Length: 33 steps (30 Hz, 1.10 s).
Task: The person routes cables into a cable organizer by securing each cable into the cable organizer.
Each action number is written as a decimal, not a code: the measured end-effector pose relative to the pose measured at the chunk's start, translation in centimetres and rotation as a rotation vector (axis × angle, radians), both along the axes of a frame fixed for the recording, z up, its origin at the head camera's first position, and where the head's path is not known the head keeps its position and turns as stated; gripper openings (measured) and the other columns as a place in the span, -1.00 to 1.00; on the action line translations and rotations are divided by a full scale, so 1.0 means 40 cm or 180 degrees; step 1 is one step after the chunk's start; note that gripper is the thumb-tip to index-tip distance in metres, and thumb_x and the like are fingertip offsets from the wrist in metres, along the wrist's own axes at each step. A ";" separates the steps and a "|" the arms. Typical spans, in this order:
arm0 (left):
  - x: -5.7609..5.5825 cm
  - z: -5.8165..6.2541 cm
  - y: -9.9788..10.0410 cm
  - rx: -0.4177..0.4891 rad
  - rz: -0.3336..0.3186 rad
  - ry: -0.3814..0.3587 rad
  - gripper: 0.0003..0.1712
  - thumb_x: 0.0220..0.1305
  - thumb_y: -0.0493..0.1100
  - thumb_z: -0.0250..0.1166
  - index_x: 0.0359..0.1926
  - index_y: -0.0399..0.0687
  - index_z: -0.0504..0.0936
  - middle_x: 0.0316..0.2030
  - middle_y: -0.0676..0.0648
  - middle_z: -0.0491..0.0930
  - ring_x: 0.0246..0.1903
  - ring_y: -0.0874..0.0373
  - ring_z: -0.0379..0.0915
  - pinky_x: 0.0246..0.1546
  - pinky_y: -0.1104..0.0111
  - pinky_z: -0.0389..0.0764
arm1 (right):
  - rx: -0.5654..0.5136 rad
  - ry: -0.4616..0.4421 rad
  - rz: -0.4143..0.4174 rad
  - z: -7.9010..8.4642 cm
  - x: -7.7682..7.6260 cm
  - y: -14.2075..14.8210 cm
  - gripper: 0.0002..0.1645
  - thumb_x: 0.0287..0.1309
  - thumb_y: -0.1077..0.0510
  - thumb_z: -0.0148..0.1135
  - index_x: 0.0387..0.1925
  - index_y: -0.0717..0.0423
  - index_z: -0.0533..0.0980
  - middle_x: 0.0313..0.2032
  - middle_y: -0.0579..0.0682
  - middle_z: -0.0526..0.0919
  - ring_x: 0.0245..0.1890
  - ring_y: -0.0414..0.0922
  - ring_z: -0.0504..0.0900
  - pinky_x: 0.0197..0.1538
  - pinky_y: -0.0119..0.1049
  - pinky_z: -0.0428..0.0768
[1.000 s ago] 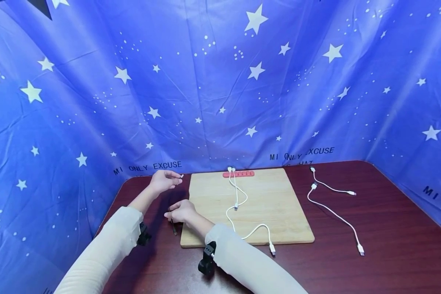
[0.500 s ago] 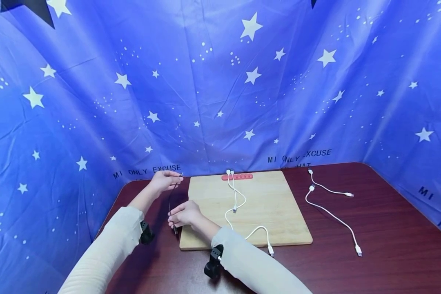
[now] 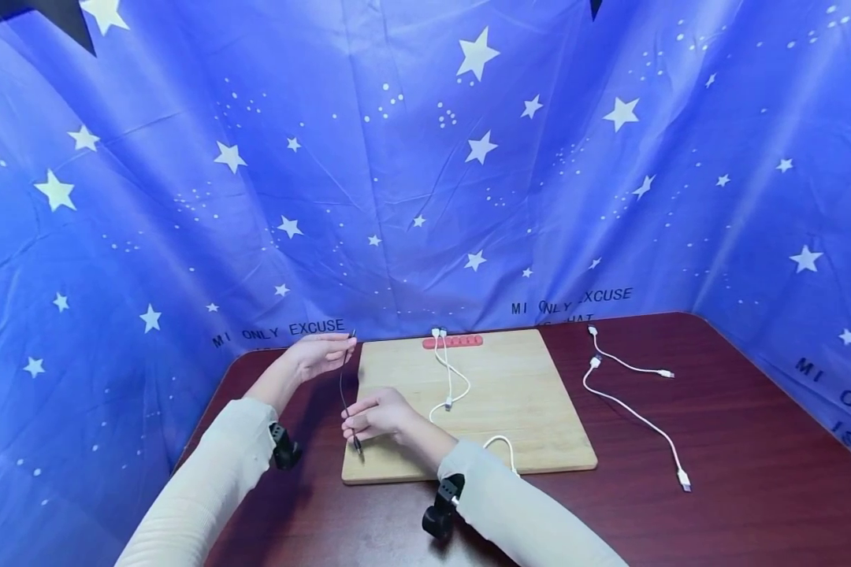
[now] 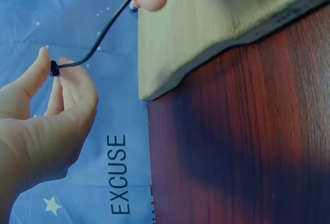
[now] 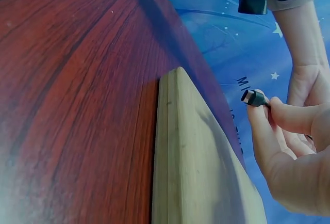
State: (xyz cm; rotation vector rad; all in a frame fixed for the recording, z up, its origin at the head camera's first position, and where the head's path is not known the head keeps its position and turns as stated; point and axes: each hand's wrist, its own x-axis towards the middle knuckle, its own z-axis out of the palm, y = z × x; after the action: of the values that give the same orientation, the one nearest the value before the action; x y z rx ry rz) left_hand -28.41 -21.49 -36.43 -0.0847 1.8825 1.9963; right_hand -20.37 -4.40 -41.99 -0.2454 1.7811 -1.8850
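A thin black USB cable [image 3: 341,383] runs between my two hands, over the left edge of the wooden board [image 3: 525,402]. My left hand [image 3: 317,357] pinches its far end between thumb and fingers; in the left wrist view a small black plug [image 4: 54,68] sits at those fingertips. Lower down, my right hand [image 3: 384,414] pinches the cable close to its other end. The right wrist view shows the black connector [image 5: 253,98] with a metal tip, sticking out past the thumb and forefinger.
A red cable clip strip [image 3: 461,341] lies at the board's back edge. White cables [image 3: 461,372] hang from its left slots and trail over the board. Two more white cables [image 3: 631,364] lie on the dark red table [image 3: 737,409] at the right. A blue star-printed curtain [image 3: 397,157] stands behind.
The right hand has moved right, over the board's left part, bringing the cable's lower end along. The left hand stays near the back left, and the black cable now shows stretched between both hands.
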 end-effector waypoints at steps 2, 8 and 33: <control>-0.006 -0.002 0.002 0.0140 -0.0129 -0.0076 -0.86 0.44 -0.34 0.07 -0.17 -0.12 0.56 -0.45 0.14 0.69 -0.36 0.37 0.58 -0.12 0.55 0.64 | -0.0020 -0.0030 -0.0007 0.000 0.000 0.011 -0.68 0.13 0.51 0.20 -0.04 0.55 0.55 -0.16 0.48 0.68 -0.46 -0.19 0.71 -0.09 -0.15 0.77; -0.019 0.002 0.015 0.0417 -0.0336 -0.0221 -0.63 0.49 -0.31 -0.02 -0.37 -0.02 0.66 -0.55 0.13 0.64 -0.38 0.37 0.58 -0.14 0.55 0.63 | -0.0062 -0.0121 -0.0038 0.006 -0.003 0.043 -0.66 0.14 0.49 0.21 -0.02 0.53 0.54 -0.15 0.42 0.71 -0.44 -0.19 0.71 -0.05 -0.17 0.76; -0.010 -0.007 0.113 0.0178 -0.0058 0.0024 -0.41 0.37 -0.42 0.12 0.36 -0.52 0.21 -0.43 0.11 0.72 -0.37 0.39 0.62 -0.18 0.57 0.66 | 0.0124 -0.0061 -0.0117 0.003 0.005 0.175 -0.62 0.14 0.41 0.27 0.02 0.51 0.54 -0.31 0.15 0.80 -0.43 -0.24 0.71 -0.09 -0.24 0.77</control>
State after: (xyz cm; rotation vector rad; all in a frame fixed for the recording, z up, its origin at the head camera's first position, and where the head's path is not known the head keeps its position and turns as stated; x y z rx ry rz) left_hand -28.81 -16.99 -36.71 -0.0444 1.8241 2.0381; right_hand -20.18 2.62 -41.87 -0.1809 1.8192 -1.8699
